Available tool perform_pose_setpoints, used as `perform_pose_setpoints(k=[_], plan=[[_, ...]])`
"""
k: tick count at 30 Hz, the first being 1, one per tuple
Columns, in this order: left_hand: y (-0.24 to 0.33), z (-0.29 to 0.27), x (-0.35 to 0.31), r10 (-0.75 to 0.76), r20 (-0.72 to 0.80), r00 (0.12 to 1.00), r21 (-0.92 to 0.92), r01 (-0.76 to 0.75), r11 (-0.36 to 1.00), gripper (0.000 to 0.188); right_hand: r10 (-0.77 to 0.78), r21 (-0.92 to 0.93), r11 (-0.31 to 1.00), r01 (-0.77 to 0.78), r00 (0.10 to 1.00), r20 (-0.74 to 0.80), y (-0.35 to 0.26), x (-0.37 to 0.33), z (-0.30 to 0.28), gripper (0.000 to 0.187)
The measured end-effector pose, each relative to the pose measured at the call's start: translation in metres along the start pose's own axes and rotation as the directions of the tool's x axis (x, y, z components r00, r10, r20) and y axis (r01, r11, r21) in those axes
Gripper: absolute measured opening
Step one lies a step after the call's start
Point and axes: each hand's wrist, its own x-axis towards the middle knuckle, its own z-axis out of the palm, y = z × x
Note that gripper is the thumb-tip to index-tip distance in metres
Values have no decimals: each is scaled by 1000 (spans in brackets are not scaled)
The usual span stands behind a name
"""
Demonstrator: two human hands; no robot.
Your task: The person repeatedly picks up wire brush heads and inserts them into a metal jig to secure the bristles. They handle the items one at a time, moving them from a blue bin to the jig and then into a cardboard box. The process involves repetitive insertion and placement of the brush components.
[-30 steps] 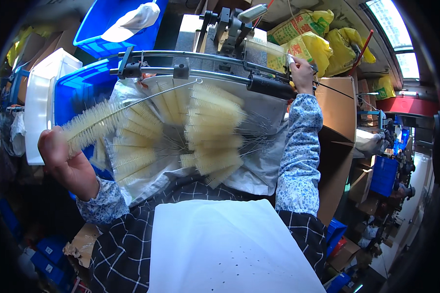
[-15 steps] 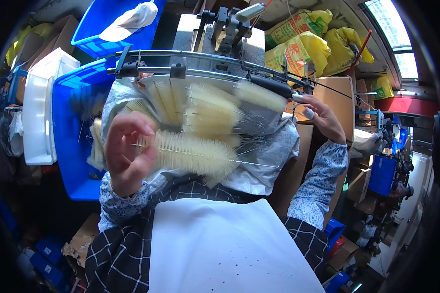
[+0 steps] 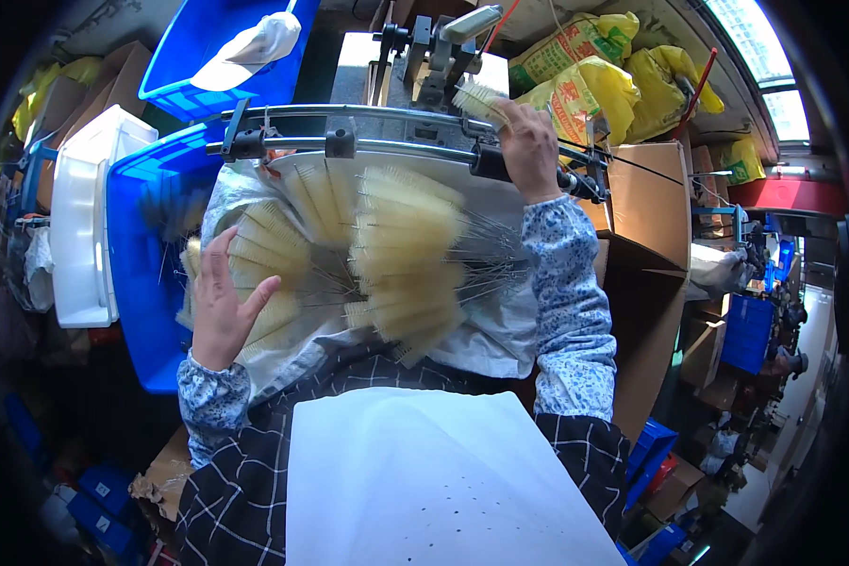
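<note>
My left hand (image 3: 222,307) has its fingers spread over the left pile of pale bristle brushes (image 3: 269,250) and grips nothing. At the machine my right hand (image 3: 531,146) closes on a bristle brush (image 3: 481,102) with cream bristles. That brush is above the metal rails, partly covered by my fingers. Across my lap lies a whitish sheet (image 3: 500,330), with a larger stack of bristle brushes (image 3: 406,245) in its middle, twisted wire stems pointing right. A black cylinder (image 3: 490,162) sits on the near rail, just beneath my right hand.
Two metal rails (image 3: 387,144) cross in front of me before the machine (image 3: 434,61). At left stand a blue bin (image 3: 146,340) with brushes and a white tub (image 3: 85,226). A cap lies in the far blue bin (image 3: 174,57). Cardboard boxes (image 3: 646,208) and yellow sacks (image 3: 585,94) are right.
My left hand has let go of a brush and moved slightly left, its fingers spreading. My right hand has moved left and away from me, from the rail's right end to the machine, with a brush.
</note>
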Motion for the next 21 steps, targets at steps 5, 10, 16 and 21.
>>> perform_pose_setpoints(k=[5,10,16,21], plan=[[-37,-7,-42,-300,330,895,87,288,954,66,184,-187,969,-160,976,119,35,13,33,26],[-19,-10,-34,-449,293,844,-4,471,882,57,178,-176,973,-150,972,153,34,14,34,26],[-32,-11,-41,-376,451,810,31,407,913,48,124,-94,989,-110,980,158,42,14,38,28],[-27,-11,-36,-320,440,839,-157,423,893,39,111,-124,988,-88,976,189,38,17,34,31]])
